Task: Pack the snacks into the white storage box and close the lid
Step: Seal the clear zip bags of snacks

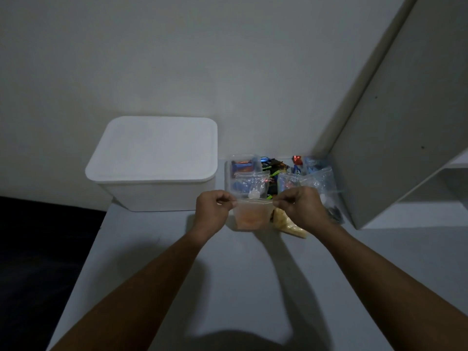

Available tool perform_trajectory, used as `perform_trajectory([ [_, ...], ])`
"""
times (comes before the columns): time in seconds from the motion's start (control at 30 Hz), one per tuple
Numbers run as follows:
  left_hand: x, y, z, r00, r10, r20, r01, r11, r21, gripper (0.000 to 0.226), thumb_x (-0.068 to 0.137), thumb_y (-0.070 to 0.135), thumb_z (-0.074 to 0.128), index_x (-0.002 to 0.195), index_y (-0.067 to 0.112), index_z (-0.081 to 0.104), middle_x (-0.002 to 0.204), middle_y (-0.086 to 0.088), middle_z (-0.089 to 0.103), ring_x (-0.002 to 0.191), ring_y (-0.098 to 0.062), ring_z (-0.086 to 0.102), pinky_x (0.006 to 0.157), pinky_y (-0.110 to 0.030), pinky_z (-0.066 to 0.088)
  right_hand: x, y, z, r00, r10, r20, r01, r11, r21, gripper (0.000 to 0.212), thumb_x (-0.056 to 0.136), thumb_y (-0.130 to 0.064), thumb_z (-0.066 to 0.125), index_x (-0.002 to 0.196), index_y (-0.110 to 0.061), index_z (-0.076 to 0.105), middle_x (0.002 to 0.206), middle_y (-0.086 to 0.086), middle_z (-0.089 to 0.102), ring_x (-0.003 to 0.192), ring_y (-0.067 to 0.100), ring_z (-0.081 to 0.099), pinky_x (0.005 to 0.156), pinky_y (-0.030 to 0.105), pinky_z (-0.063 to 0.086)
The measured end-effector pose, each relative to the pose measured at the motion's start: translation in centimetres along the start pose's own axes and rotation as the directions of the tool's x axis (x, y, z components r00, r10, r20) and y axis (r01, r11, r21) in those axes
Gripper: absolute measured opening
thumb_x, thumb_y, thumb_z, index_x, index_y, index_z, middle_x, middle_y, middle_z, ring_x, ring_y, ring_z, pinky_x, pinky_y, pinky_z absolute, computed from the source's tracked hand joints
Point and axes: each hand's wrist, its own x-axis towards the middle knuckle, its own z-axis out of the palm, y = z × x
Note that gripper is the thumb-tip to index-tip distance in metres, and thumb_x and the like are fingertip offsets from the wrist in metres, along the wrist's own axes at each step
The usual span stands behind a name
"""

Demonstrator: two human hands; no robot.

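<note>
The white storage box (154,163) stands at the back left of the white table against the wall, with its lid (157,145) on. To its right lies a pile of snacks (278,173) in clear zip bags and coloured wrappers. In front of the pile, a small clear zip bag with orange contents (252,214) hangs upright between my hands. My left hand (211,211) pinches its top left corner. My right hand (301,206) pinches its top right corner. A pale yellow snack bag (288,224) lies on the table under my right hand.
The white table (240,287) runs from the wall toward me; its left edge drops off to a dark area (38,262). A grey-white shelf unit (405,148) leans in at the right, close to the snack pile.
</note>
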Motion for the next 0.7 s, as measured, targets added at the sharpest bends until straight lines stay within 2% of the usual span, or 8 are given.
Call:
perform_trajectory([
  [0.1,0.1,0.2,-0.1,1.0,0.023,-0.005,-0.023,1.0,-0.008,0.013,0.074,-0.003,0.074,0.075,0.01,0.071,0.07,0.003,0.066,0.061,0.002,0.057,0.064,-0.007,0.044,-0.1,-0.2,0.2,0.999,0.033,0.0,-0.033,0.999,0.033,0.01,0.082,-0.012,0.074,0.092,-0.01,0.078,0.087,0.001,0.076,0.078,0.01,0.068,0.08,0.029,0.055],
  [0.17,0.1,0.4,-0.1,0.999,0.031,0.018,-0.031,0.999,-0.009,0.012,0.074,-0.003,0.074,0.077,0.008,0.071,0.072,0.001,0.066,0.062,0.002,0.056,0.064,-0.006,0.044,-0.1,-0.3,0.4,0.999,0.037,0.008,-0.037,0.998,0.056,0.007,0.084,-0.014,0.073,0.089,-0.012,0.077,0.082,-0.005,0.072,0.076,0.007,0.066,0.077,0.028,0.054],
  [0.27,-0.1,0.8,0.0,0.999,0.035,0.018,-0.035,0.999,-0.007,0.009,0.076,-0.005,0.071,0.078,0.004,0.07,0.071,0.001,0.064,0.059,0.01,0.054,0.062,-0.003,0.042,-0.2,-0.7,0.5,0.999,0.018,0.028,-0.02,0.995,0.093,0.002,0.084,-0.013,0.072,0.083,-0.014,0.072,0.076,-0.01,0.065,0.071,0.001,0.061,0.068,0.019,0.051],
  [0.37,-0.2,1.1,0.2,0.999,0.022,0.033,-0.022,1.0,0.001,0.012,0.08,-0.004,0.067,0.078,0.008,0.068,0.07,0.005,0.061,0.062,0.005,0.055,0.061,-0.003,0.042,-0.1,-0.8,0.8,0.999,0.019,0.039,-0.022,0.996,0.082,0.006,0.084,-0.013,0.072,0.081,-0.016,0.068,0.073,-0.014,0.061,0.068,-0.002,0.057,0.059,0.009,0.042],
  [0.5,-0.1,1.3,0.4,0.996,0.037,0.075,-0.04,0.999,0.031,0.014,0.085,0.0,0.062,0.078,0.012,0.063,0.075,0.003,0.06,0.071,-0.005,0.055,0.069,-0.017,0.045,0.2,-0.7,1.0,1.0,-0.008,0.028,0.007,1.0,0.013,0.009,0.086,-0.009,0.069,0.079,-0.014,0.066,0.069,-0.014,0.058,0.067,-0.002,0.054,0.06,0.012,0.038],
  [0.63,0.0,1.5,0.4,0.99,0.059,0.128,-0.057,0.998,-0.014,0.009,0.083,0.004,0.065,0.084,0.013,0.062,0.083,-0.003,0.063,0.08,-0.018,0.06,0.074,-0.029,0.049,0.5,-0.9,0.6,1.0,0.005,0.009,-0.005,0.998,0.061,0.012,0.085,-0.007,0.068,0.076,-0.013,0.065,0.07,-0.008,0.061,0.066,-0.001,0.054,0.06,0.017,0.04],
  [0.7,0.1,1.7,0.4,0.988,0.084,0.132,-0.083,0.996,-0.016,0.01,0.081,0.004,0.068,0.084,0.012,0.065,0.083,-0.003,0.065,0.079,-0.019,0.061,0.073,-0.025,0.05,0.5,-0.9,0.4,1.0,0.014,0.02,-0.015,0.996,0.089,0.016,0.087,-0.008,0.067,0.075,-0.017,0.061,0.072,-0.006,0.061,0.067,0.0,0.054,0.06,0.016,0.04],
])
